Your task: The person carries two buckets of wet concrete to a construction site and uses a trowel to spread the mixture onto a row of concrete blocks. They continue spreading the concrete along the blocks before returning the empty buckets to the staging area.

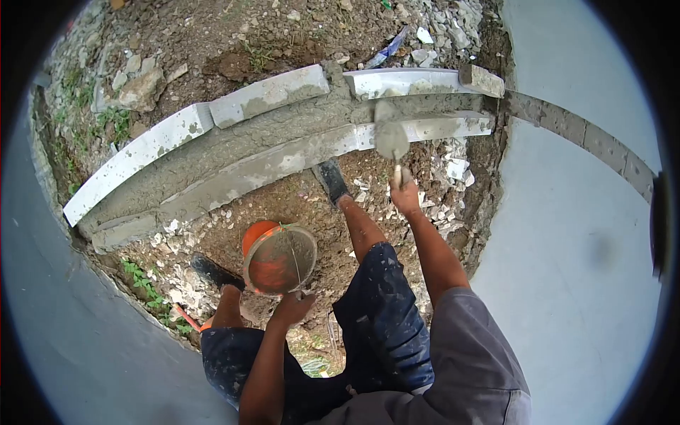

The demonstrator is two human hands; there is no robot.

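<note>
My right hand is wrapped round the handle of a trowel. Grey mortar coats its blade, which lies over the inner row of white blocks, partly smeared by motion. My left hand grips the near rim of an orange bucket, between my legs. The bucket is tipped so that its mouth faces me, and mortar residue lines the inside. Wet mortar fills the channel between the inner blocks and an outer row of white blocks.
A short block piece sits at the outer row's right end. Rubble and soil lie beyond the curb, with white chips on the near side. Smooth grey surfaces flank both sides. My boots stand close to the inner blocks.
</note>
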